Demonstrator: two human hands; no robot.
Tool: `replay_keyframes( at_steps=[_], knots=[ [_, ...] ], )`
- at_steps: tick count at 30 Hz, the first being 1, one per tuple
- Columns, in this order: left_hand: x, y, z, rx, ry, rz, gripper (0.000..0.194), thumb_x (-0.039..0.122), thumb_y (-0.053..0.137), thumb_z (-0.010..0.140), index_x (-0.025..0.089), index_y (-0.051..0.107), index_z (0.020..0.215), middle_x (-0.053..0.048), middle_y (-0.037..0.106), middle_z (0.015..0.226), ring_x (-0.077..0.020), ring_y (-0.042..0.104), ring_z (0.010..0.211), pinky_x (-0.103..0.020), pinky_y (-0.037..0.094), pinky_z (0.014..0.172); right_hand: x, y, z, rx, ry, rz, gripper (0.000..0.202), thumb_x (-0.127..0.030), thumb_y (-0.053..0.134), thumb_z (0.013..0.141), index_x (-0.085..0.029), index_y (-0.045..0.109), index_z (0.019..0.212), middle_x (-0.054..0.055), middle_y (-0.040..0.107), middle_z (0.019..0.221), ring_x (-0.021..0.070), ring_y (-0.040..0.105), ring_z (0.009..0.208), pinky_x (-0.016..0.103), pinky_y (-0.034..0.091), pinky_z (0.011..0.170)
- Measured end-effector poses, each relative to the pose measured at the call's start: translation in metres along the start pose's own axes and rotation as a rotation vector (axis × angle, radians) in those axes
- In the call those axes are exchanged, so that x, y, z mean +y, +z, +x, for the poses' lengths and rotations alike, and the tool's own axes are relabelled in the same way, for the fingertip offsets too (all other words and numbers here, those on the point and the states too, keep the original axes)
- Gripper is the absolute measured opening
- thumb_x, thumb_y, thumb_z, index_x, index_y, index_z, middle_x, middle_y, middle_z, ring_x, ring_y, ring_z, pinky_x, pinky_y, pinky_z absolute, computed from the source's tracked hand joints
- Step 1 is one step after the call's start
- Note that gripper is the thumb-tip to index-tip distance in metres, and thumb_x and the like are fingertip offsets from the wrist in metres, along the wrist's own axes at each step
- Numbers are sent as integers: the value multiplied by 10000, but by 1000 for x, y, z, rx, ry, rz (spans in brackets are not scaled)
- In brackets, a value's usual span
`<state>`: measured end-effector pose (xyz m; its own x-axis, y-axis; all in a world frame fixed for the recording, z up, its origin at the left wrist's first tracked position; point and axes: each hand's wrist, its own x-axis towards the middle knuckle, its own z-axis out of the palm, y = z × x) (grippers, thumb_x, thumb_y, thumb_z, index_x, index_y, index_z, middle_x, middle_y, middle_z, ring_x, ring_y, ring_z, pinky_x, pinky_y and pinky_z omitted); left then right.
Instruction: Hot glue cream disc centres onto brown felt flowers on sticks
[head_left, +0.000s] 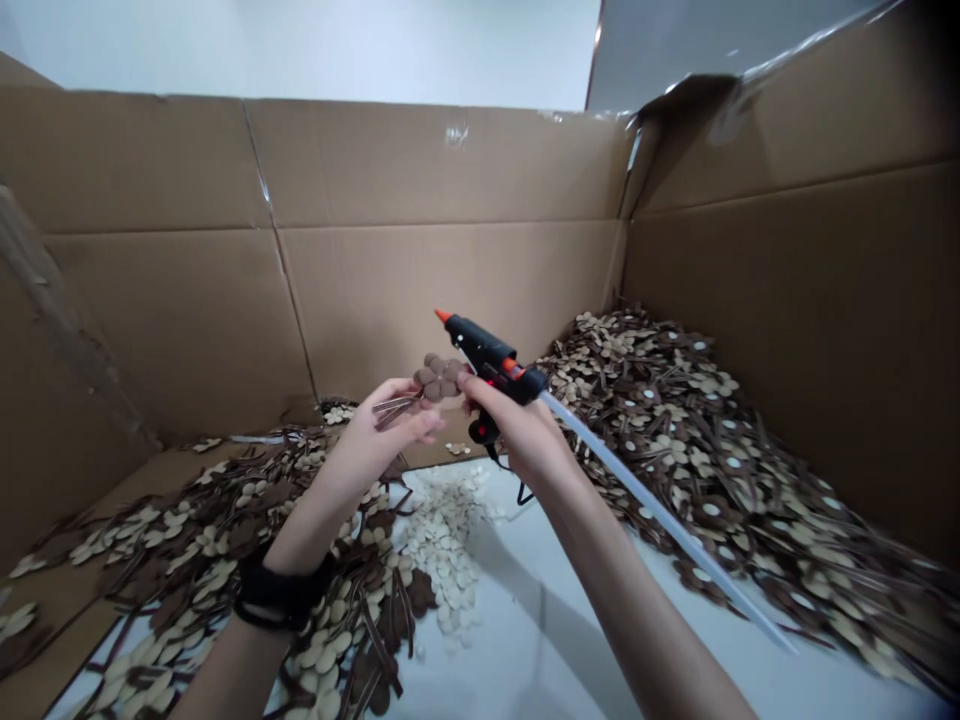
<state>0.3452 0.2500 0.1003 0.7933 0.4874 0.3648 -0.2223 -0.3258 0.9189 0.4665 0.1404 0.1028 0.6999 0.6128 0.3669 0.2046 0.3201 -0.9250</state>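
Note:
A brown flower cutout (pixel 439 379) with thin trailing strips is held up in front of me. My left hand (pixel 382 425) grips it, the strips lying across the palm side of the fingers. My right hand (pixel 517 425) is closed around a black glue gun (pixel 484 347) with an orange nozzle pointing up and left. A long translucent glue stick (pixel 660 505) sticks out of the gun's back end toward the lower right. The right thumb and fingertips are at the flower's right edge, apparently touching it. A red light shows on the gun.
Cardboard walls (pixel 442 170) surround the white work surface (pixel 517 640). Brown and beige flowers pile up on the left (pixel 217 540); another flower heap (pixel 660 410), some with white dots, rises on the right. Small white discs (pixel 446 560) lie scattered between them. A black cord (pixel 523 490) hangs below the gun.

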Motion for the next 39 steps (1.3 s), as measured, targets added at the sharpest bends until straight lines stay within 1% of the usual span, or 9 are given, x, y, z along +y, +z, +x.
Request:
replay_keyframes(
  at_steps=[3,5,9,14,19,26,34,37,39],
  knots=[
    [-31,-10,8,-140,25,746,262,235,523,852,169,591,1097,-86,668,1047,-198,620,966,-327,478,864,-4,-6,4,34,-2,91,325,-459,673,702,-157,581,779,-18,489,624,78,439,558,211,328,516],
    [-56,-13,13,-242,-33,1069,247,154,461,853,165,671,985,-94,685,1022,-216,611,988,-334,438,901,-7,-10,6,53,-17,148,286,-409,677,702,-160,583,806,-25,480,616,74,435,554,209,330,520],
    [-100,-12,19,-375,-181,1150,184,148,556,781,181,728,838,-77,716,899,-203,641,880,-275,451,808,-11,-14,8,81,-68,201,242,-347,675,692,-157,583,810,-27,481,616,69,439,560,200,316,517],
    [-125,-12,22,-412,-267,1200,195,156,611,726,194,730,875,-77,715,916,-207,643,888,-263,449,782,-13,-13,9,79,-70,206,242,-337,678,681,-155,582,809,-29,486,621,65,439,560,197,313,517],
    [-132,-14,21,-432,-272,1199,185,158,624,702,191,719,857,-57,713,871,-186,640,838,-244,440,764,-13,-12,9,80,-53,208,247,-333,685,661,-153,563,778,-32,474,611,64,421,552,202,314,515],
    [-132,-14,19,-447,-238,1133,182,148,605,692,203,690,843,-27,701,853,-163,626,820,-221,420,746,-10,-11,7,63,-26,173,273,-384,677,689,-168,594,834,-33,468,609,76,430,569,211,319,520],
    [-139,-13,19,-404,-214,984,179,97,612,649,174,665,802,-30,687,776,-161,621,752,-215,410,678,-6,-8,6,39,-9,118,309,-425,652,705,-159,502,662,-17,470,608,73,418,549,221,316,515],
    [-122,-25,27,-320,-171,882,181,153,604,704,160,662,875,-21,689,757,-142,617,703,-202,428,641,-6,-8,7,55,6,96,335,-456,654,694,-157,506,658,-13,475,611,76,419,550,224,310,512],
    [-95,-33,31,-219,-113,829,182,241,562,784,141,656,903,-44,699,827,-143,620,753,-209,449,672,-7,-8,6,63,14,70,338,-460,648,688,-157,503,645,-11,475,607,79,420,551,226,307,514]
  ],
)
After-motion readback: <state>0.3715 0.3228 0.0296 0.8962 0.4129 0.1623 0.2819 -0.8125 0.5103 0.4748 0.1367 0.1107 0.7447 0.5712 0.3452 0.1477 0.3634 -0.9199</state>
